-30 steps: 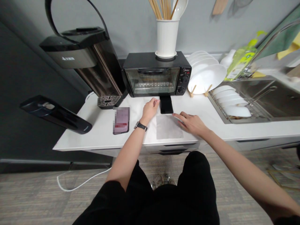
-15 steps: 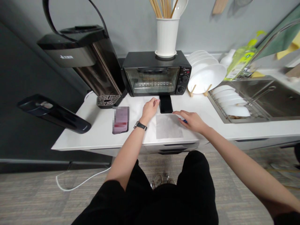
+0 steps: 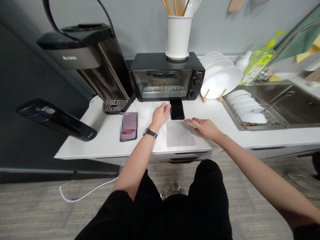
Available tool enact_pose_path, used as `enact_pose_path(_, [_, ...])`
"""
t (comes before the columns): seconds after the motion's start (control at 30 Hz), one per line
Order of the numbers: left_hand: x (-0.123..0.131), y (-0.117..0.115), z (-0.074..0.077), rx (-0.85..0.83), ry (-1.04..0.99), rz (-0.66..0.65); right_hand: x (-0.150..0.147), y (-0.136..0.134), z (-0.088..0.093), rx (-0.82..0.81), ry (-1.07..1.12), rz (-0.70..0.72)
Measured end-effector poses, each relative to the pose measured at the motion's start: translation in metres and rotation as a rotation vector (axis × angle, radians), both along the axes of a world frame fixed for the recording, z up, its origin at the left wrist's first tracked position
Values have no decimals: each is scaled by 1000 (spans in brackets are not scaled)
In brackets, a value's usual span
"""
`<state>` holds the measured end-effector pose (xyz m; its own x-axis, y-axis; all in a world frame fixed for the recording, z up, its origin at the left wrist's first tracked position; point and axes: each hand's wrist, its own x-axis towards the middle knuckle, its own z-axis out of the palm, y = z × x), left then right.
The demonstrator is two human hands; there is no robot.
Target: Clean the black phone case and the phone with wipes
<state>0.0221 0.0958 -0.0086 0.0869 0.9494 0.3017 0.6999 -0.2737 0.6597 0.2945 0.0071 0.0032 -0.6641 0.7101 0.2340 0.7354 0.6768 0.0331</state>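
Observation:
A black phone (image 3: 177, 110) lies flat on the white counter in front of the toaster oven. My left hand (image 3: 160, 116), a watch (image 3: 150, 133) on its wrist, has its fingers curled together at the phone's left edge. Whether anything is pinched there is hidden. My right hand (image 3: 205, 129) is by the phone's lower right corner, index finger reaching toward it. Its other fingers bend underneath, and what they hold is hidden. A thin grey square sheet (image 3: 180, 134) lies between the hands, below the phone.
The toaster oven (image 3: 162, 85) stands behind the phone. A second phone (image 3: 128, 127), its screen blurred out, lies to the left, near a dark bottle-like object (image 3: 60, 120) and a water dispenser (image 3: 100, 66). Racked plates (image 3: 221, 83) and a sink (image 3: 295, 103) are to the right.
The small blue thing that showed under my right hand is out of sight now. The right fingers have shifted slightly. My left hand stays at the phone's edge.

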Motion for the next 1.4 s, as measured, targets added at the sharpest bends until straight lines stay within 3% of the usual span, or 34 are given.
enact_pose_path(0.13, [0, 0, 0, 0, 2, 2, -2, 4, 3, 28, 29, -24])
enact_pose_path(0.5, [1, 0, 1, 1, -5, -4, -9, 1, -7, -38, -113, 106])
enact_pose_path(0.7, [0, 0, 0, -4, -7, 2, -9, 5, -5, -14, -25, 46])
enact_pose_path(0.87, [-1, 1, -2, 7, -24, 9, -13, 5, -7, -93, -33, 92])
enact_pose_path(1.07, [-6, 5, -5, 36, -120, -31, -2, -2, -9, -73, 50, 46])
enact_pose_path(1.2, [-3, -4, -2, -9, -191, -140, 5, -4, -13, -73, 205, -51])
enact_pose_path(1.4, [27, -32, 18, -105, -158, -511, 0, -3, -15, -73, 255, -57])
